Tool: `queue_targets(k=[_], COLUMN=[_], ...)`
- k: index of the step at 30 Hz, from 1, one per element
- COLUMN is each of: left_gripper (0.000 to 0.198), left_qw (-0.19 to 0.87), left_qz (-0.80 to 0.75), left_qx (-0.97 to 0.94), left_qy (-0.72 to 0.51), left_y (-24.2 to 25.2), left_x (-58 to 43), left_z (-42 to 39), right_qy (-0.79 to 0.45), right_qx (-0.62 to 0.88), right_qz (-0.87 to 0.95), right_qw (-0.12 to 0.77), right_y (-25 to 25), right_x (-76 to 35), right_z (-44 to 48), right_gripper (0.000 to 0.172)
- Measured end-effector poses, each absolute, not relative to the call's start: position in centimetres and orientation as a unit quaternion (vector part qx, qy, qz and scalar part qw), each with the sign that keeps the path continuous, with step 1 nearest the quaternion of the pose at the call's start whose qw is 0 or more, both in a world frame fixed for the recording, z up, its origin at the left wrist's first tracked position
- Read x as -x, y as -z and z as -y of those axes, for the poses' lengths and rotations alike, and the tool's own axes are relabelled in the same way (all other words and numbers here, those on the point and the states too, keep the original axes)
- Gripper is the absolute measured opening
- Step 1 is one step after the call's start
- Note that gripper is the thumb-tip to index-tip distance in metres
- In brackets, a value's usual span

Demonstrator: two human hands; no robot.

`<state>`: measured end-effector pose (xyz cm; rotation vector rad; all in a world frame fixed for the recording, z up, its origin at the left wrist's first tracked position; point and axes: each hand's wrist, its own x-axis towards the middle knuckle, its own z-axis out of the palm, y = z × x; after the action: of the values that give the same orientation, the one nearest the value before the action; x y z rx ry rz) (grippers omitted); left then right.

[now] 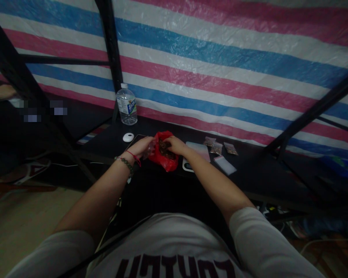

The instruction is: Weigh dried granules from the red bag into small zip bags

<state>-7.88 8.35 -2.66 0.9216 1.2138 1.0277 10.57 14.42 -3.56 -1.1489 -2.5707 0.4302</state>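
A red plastic bag (170, 165) sits open near the table's front edge, with small dark brown pieces (168, 154) inside. My right hand (175, 145) reaches over its right side, fingers curled down into the brown pieces; the fingertips are partly hidden. At the bag's left side, my left hand (142, 146) is closed on a small clear plastic bag (150, 150), held against the red rim. A white digital scale (198, 150) lies just right of the red bag, partly under my right forearm.
Several small filled clear packets (217, 148) lie right of the scale, beside a flat whitish packet (225, 165). A clear bottle (127, 105) stands at the back left, near a white oval object (128, 137). Dark metal posts (111, 54) and striped sheeting (220, 69) border the table. Another person's hand (2, 93) shows far left.
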Motion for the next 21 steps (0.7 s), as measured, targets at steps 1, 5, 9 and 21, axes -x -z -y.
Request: queue_targets(k=[1,5,9,21], left_gripper=[0.016,0.019,0.023,0.021], left_qw=[0.609,0.618,0.62,0.524], left_qz=[-0.524,-0.521,-0.522,-0.531], left_qx=[-0.397,-0.39,-0.382,-0.449], left_qy=[-0.444,-0.441,-0.443,-0.492], left_y=[2.6,2.5,2.3,1.5], left_x=[7.9,8.1,8.4,8.5], left_z=[-8.3,-8.2,-8.1,-8.3], right_qy=[-0.164,-0.201,-0.249,-0.401], right_qx=[0.395,0.394,0.411,0.415], right_qz=[0.892,0.882,0.857,0.745], right_qw=[0.148,0.162,0.184,0.334], right_y=[3.5,3.6,3.8,3.7], right_x=[-10.5,-10.3,-10.9,-12.9], right_z=[-14.4,-14.2,-14.3,-12.7], right_gripper=[0.037,0.035,0.037,0.035])
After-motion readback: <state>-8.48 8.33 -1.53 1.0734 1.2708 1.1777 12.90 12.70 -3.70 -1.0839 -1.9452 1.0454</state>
